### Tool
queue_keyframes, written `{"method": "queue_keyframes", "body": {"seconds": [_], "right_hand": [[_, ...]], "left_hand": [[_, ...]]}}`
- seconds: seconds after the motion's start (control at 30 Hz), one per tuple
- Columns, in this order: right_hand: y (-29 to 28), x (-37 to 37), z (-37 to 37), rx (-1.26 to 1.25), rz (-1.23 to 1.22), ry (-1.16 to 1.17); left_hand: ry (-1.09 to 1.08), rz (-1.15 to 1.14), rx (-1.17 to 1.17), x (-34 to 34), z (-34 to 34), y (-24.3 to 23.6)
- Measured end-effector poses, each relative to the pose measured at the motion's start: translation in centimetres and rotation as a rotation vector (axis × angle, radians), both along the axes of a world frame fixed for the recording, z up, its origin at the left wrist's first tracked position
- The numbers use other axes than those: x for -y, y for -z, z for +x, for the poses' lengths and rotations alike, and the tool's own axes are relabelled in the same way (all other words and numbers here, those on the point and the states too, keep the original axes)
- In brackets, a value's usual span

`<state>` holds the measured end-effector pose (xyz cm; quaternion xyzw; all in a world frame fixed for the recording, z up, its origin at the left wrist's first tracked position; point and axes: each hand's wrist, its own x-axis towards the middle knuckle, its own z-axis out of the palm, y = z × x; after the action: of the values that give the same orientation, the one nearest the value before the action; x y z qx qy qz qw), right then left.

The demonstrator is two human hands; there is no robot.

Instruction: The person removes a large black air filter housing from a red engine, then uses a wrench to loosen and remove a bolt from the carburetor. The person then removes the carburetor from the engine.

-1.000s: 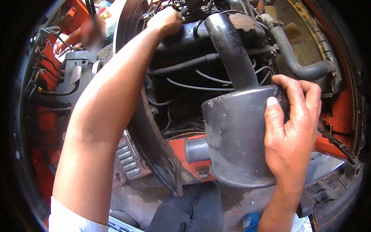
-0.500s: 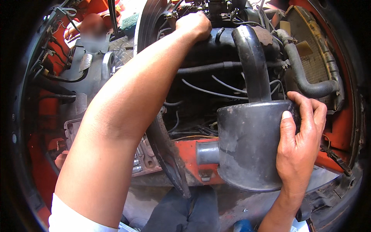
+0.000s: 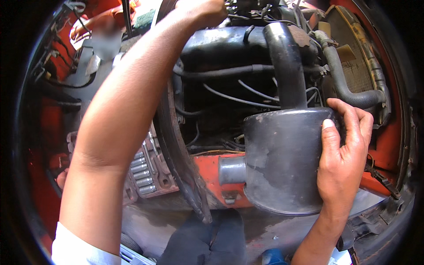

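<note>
My left hand [image 3: 204, 13] is at the top edge, over the far side of the engine. Its fingers are curled closed, and whatever they grip is hidden. My right hand [image 3: 346, 154] grips the right side of a black metal canister [image 3: 287, 163], muffler-like in shape, with the thumb on its front and the fingers over its upper rim. A thick curved black pipe [image 3: 289, 66] rises from the canister's top towards the engine. A short pipe stub [image 3: 232, 170] sticks out of its left side.
An open socket set case [image 3: 143, 174] lies beyond my left forearm. A dark curved bar [image 3: 176, 163] stands left of the canister. Cables and a hose [image 3: 229, 71] cross the engine bay. The radiator [image 3: 353, 66] and its bent hose [image 3: 342, 84] are at right. Another person is at the upper left.
My left hand has shifted up and left in the picture, and more of the socket case shows. My right hand keeps its hold on the canister. The whole view has shifted slightly.
</note>
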<state>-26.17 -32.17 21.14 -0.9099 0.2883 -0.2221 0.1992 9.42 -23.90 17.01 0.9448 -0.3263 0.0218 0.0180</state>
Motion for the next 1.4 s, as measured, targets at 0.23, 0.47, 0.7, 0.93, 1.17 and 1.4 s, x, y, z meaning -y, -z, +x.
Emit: {"method": "queue_keyframes", "body": {"seconds": [0.23,0.47,0.7,0.93,1.17,1.4], "right_hand": [[-0.4,-0.6,0.2,-0.06,-0.047,-0.019],[-4.9,-3.0,7.9,0.067,-0.199,-0.465],[-6.7,1.4,16.3,-0.213,0.284,-0.761],[-3.5,14.8,19.4,-0.325,0.161,-0.158],[3.5,21.3,22.8,-0.526,0.095,-0.35],[7.5,21.1,26.6,-0.494,0.16,-0.462]], "left_hand": [[0.184,-0.184,0.028,-8.1,-6.3,-6.7],[0.248,-0.454,-0.039,-15.7,-8.5,-8.2],[0.272,-0.591,-0.065,-18.3,-8.7,-8.0],[0.269,-0.589,-0.054,-16.5,-6.8,-5.7],[0.258,-0.215,-0.316,-6.7,-2.6,-1.9],[0.454,0.387,-0.314,1.0,2.2,2.5]]}}
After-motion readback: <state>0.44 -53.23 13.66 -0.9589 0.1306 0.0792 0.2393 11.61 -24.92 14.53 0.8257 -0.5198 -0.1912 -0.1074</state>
